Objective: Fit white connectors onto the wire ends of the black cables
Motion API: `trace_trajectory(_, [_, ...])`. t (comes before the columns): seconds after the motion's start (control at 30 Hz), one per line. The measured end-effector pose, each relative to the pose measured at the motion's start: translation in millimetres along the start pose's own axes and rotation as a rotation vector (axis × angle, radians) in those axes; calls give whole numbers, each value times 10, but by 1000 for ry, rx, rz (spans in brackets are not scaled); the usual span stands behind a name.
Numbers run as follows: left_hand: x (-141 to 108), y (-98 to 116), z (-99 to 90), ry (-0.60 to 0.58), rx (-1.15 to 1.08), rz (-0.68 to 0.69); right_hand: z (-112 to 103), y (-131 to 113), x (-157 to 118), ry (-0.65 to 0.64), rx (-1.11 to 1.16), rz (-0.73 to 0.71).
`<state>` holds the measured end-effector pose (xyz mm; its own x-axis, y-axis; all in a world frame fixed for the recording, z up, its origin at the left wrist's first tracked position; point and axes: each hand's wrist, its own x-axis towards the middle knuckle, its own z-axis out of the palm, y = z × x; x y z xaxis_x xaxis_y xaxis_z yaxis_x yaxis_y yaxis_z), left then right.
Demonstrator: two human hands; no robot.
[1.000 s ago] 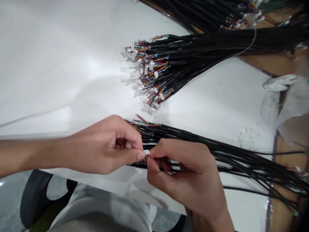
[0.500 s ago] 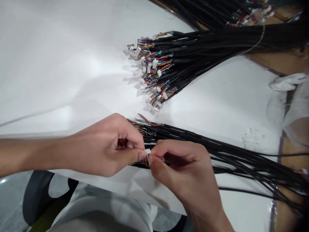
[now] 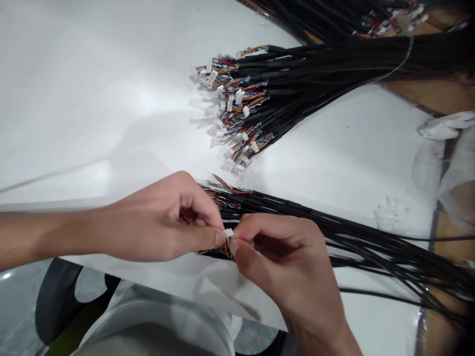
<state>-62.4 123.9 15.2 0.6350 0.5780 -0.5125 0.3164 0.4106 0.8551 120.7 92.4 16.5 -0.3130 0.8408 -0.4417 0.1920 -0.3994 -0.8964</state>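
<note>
A small white connector (image 3: 229,232) with thin coloured wires (image 3: 225,247) below it sits between my two hands. My left hand (image 3: 174,220) pinches it from the left with thumb and index finger. From the right, thumb and index of my right hand (image 3: 285,257) close on its other edge; the fingertips hide exactly where wire and connector meet. Beneath both hands runs a bundle of black cables (image 3: 315,215), its bare coloured wire ends (image 3: 222,190) fanned out just beyond my left fingers.
A second tied bundle of black cables (image 3: 315,74) lies farther back, with white connectors (image 3: 239,96) on its ends. Several loose white pieces (image 3: 391,212) lie at right near a clear plastic bag (image 3: 452,148). More cables (image 3: 315,17) rest at the top right on cardboard.
My hands stay almost in place, still pinching the connector. My left wrist has risen slightly, and the view has shifted a little.
</note>
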Motion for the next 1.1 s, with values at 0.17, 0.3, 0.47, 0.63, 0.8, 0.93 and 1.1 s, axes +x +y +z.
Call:
trace_trajectory(0.17, [-14,18,17,37,-154,-71,12,-36,9,-13,43,34])
trace_trajectory(0.3, [-13,24,18,42,-200,-55,5,-45,10,-6,42,60])
trace_trajectory(0.47, [-12,48,7,13,-189,-83,-17,-27,17,-26,53,53])
trace_trajectory(0.63, [-8,15,3,20,-122,-67,-23,-31,16,-40,65,66])
trace_trajectory(0.8, [16,-51,0,21,-46,-1,33,-45,-1,95,-180,-142])
trace_trajectory(0.93, [35,-85,9,28,-49,32,78,-33,-35,194,-537,-376])
trace_trajectory(1.1, [37,-94,16,26,-11,41,93,2,-88,234,-749,-524])
